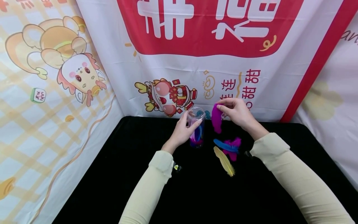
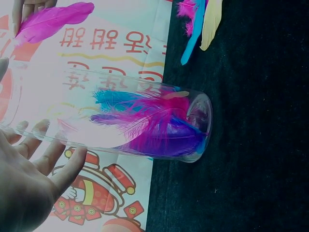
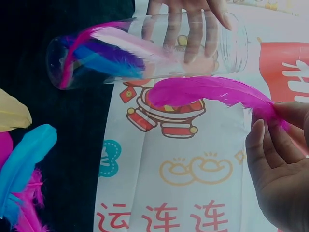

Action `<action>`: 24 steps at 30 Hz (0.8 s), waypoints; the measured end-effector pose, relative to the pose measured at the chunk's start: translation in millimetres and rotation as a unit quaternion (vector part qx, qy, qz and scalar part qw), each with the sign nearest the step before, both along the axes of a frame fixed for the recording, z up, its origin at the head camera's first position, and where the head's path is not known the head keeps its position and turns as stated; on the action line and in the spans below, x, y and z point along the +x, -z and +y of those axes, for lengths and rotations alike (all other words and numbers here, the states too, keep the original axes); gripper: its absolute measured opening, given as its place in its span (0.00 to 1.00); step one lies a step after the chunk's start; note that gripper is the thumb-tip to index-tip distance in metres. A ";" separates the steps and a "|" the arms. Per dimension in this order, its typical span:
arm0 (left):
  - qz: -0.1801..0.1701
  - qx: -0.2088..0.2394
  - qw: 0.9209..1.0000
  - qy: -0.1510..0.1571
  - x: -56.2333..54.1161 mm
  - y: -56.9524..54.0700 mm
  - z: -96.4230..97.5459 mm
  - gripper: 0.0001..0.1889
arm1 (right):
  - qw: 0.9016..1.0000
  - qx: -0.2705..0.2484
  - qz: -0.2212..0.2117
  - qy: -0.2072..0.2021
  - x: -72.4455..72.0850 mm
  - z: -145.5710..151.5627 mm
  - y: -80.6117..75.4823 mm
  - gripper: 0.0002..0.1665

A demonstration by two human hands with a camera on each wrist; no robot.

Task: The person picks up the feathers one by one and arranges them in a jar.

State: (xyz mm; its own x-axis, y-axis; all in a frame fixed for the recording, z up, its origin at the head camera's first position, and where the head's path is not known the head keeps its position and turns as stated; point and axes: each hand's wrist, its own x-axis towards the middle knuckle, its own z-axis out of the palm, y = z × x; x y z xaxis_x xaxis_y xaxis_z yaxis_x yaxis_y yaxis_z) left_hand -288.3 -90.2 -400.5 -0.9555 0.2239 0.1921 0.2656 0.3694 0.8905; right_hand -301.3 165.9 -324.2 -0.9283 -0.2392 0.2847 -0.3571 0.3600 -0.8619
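Observation:
A clear jar [image 2: 72, 140] stands on the black cloth, its mouth at the top, with pink, purple and blue feathers [image 2: 159, 121] in its lower part. My left hand [image 1: 182, 131] grips the jar around its upper part, thumb on the near side. Just right of the jar, my right hand [image 1: 237, 112] pinches a magenta feather [image 1: 216, 119] by its upper end, so the feather hangs down. In the right wrist view the held feather [image 3: 212, 92] is apart from the jar wall.
Right of the jar, a blue feather [image 1: 226, 146] lies across magenta feathers [image 1: 235, 143], with a yellow feather [image 1: 224, 161] in front. Black cloth [image 1: 201, 193] covers the table. A printed white and red backdrop [image 1: 173, 68] rises behind, and a patterned sheet [image 1: 56, 130] on the left.

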 end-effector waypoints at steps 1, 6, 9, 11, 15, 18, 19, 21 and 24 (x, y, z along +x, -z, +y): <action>0.001 0.000 1.000 0.000 0.0 -0.1 0.0 0.42 | 1.000 0.002 0.001 0.000 0.1 -0.5 -0.9 0.13; 0.004 -0.001 1.000 -0.004 1.5 -1.4 0.7 0.43 | 1.000 0.012 0.011 -0.002 5.4 -3.2 -9.9 0.14; 0.007 -0.002 1.000 -0.008 2.1 -1.7 1.3 0.44 | 1.000 0.016 0.014 -0.003 9.4 -5.0 -17.1 0.13; 0.006 -0.002 1.000 -0.009 2.0 -1.7 1.5 0.44 | 1.000 0.020 0.014 -0.001 10.6 -6.1 -20.7 0.13; -0.003 -0.002 1.000 -0.008 2.0 -2.1 1.2 0.44 | 0.999 0.018 0.027 -0.001 6.3 -7.0 -21.0 0.14; -0.007 -0.002 1.000 -0.008 1.8 -2.8 1.0 0.45 | 0.999 0.016 0.036 -0.003 6.4 -9.3 -24.5 0.13; -0.007 -0.001 1.000 -0.008 1.6 -2.8 1.0 0.45 | 0.999 0.015 0.038 -0.004 6.4 -10.0 -25.5 0.13; -0.007 -0.001 1.000 -0.007 1.2 -2.8 1.0 0.45 | 0.999 0.011 0.042 -0.004 6.0 -11.3 -27.6 0.13; -0.007 -0.001 1.000 -0.006 0.5 -2.4 0.8 0.45 | 0.999 0.010 0.045 -0.002 6.7 -13.7 -31.6 0.13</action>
State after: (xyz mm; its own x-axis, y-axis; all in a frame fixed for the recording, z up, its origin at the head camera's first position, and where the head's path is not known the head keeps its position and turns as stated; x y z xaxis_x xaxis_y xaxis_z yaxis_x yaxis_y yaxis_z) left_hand -287.9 -89.4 -398.1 -0.9607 0.2120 0.1791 0.2492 0.3746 0.8931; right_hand -294.6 152.2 -292.5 -0.8982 -0.2497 0.3618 -0.4342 0.3753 -0.8189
